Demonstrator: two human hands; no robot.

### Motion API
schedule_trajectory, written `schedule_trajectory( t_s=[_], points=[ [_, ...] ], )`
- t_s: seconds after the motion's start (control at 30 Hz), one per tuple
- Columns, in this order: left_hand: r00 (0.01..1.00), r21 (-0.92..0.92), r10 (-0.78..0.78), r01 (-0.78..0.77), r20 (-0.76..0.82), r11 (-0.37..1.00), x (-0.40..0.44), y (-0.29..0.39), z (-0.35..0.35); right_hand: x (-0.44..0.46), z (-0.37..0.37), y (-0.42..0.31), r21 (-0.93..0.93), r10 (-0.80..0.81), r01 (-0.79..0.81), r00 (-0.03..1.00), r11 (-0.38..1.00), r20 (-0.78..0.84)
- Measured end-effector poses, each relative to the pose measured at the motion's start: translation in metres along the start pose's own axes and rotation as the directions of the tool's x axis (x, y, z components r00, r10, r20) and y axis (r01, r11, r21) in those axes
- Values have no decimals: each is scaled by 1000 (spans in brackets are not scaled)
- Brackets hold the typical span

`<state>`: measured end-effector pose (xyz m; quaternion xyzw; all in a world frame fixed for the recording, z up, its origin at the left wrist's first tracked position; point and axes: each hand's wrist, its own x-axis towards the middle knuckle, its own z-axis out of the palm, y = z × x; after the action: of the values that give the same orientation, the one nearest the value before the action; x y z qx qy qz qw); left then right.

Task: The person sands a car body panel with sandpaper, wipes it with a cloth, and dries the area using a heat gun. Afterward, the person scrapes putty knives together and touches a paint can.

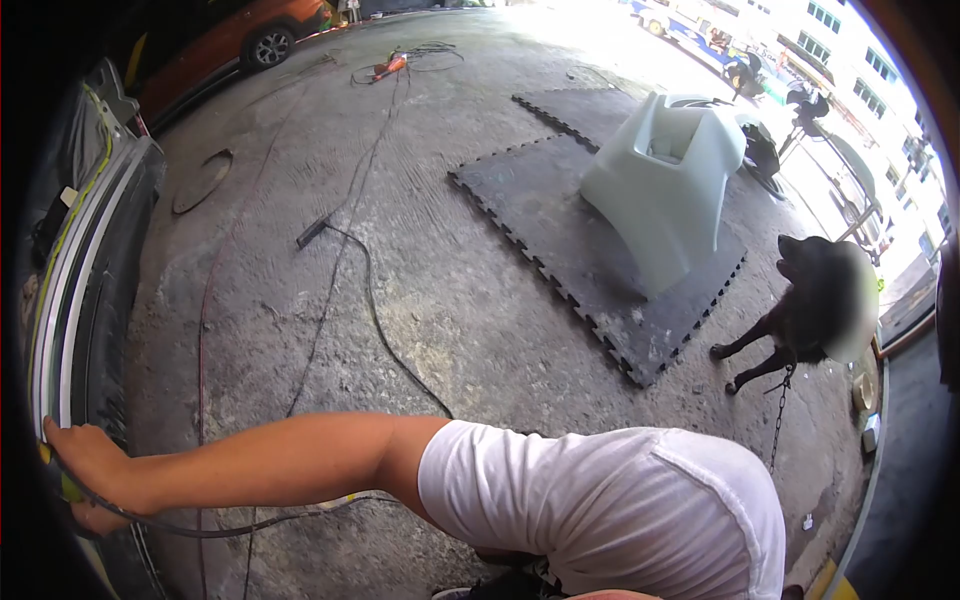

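My right arm reaches across the lower view to the far left. There my right hand [95, 470] is closed around a corded tool [72, 488], of which only small yellow-green parts show, beside the pale edge strip of a vehicle body panel [75, 290]. A black cable [270, 522] runs from the hand back beneath the forearm. Fingers and the tool's working end are mostly hidden at the dark rim of the view. My left hand cannot be made out.
A pale moulded car part [650, 190] stands on dark interlocking mats [540, 210]. On the right is a chained black dog [805, 300]. Cables and a black connector [314, 232] lie on the concrete floor, with an orange tool [392, 66] farther off. An orange car [215, 45] stands behind.
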<state>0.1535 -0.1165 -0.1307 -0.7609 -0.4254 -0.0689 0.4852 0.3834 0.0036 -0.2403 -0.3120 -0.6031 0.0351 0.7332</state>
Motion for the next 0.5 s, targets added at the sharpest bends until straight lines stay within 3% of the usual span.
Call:
schedule_trajectory(
  t_s=[0.03, 0.07, 0.1, 0.17, 0.2, 0.27, 0.33, 0.4, 0.43, 0.47, 0.5],
  points=[
    [986, -170, 80, -105, -148, 980, -1, 16, -7, 1, 4, -2, 0, 3, -3, 1000, 1000, -2],
    [980, -291, 105, -152, -171, 945, -15, 12, 17, 3, 9, -4, -17, 45, -45, 999, 999, -1],
    [979, -291, 108, -155, -171, 944, -18, 25, 11, 4, 13, -5, -34, 86, -86, 996, 996, 1],
    [960, -497, 165, -32, 226, 867, -29, 59, -16, 2, 18, 0, -26, 27, -27, 1000, 999, -12],
    [959, -498, 170, -35, 229, 867, -35, 72, -24, 1, 20, 2, -13, -32, 32, 999, 999, -25],
    [861, -794, 321, 144, 395, 590, -45, 93, -31, 1, 11, -7, -22, -35, 35, 999, 999, 9],
    [838, -788, 381, 91, 391, 609, -65, 98, -16, 5, -4, -17, -19, -36, 37, 999, 999, 41],
    [810, -769, 414, 70, 415, 635, -80, 111, -12, 10, -17, -23, -106, -68, 89, 979, 990, 192],
    [793, -805, 460, 62, 399, 590, -84, 121, -16, 7, -25, -16, -177, -157, 197, 964, 964, 215],
    [776, -828, 486, 82, 403, 555, -86, 132, -24, 9, -24, -21, -193, -15, 51, 983, 980, 182],
    [759, -838, 492, 126, 427, 531, -90, 140, -33, 7, -49, -37, -170, -74, 100, 985, 980, 157]
  ],
)
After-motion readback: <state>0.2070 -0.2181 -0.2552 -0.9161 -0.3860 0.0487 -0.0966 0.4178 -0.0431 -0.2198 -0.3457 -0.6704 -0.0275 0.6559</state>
